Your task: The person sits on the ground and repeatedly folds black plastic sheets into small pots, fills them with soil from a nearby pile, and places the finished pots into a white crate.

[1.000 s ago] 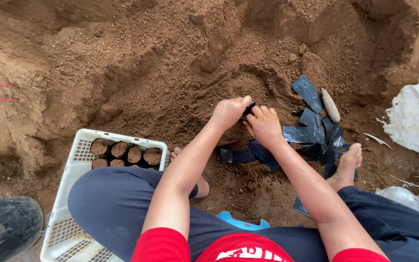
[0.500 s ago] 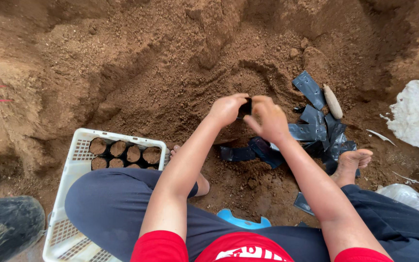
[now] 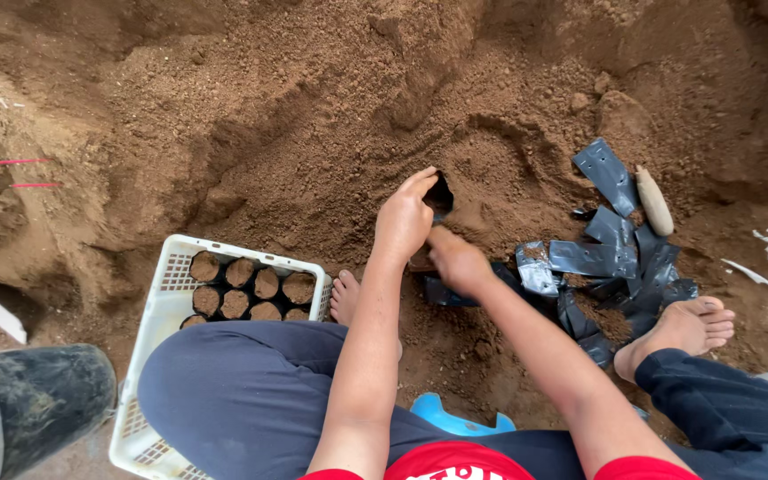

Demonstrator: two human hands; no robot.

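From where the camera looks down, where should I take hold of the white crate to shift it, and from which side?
Probably the bare near-left rim of the white crate, coming from the left. The filled black bags crowd its far end and the person's knee covers its right side, so only that left wall is free to grip. Both hands are busy at the soil, the left hand holding a small black bag.

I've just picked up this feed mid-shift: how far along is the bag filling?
Done: several soil-filled bags stand packed at the far end of the white crate; the rest of it is hidden by the leg. In hand: the left hand holds a black bag open against the soil heap while the right hand works just below it. Left: a pile of empty black bags beside the right foot.
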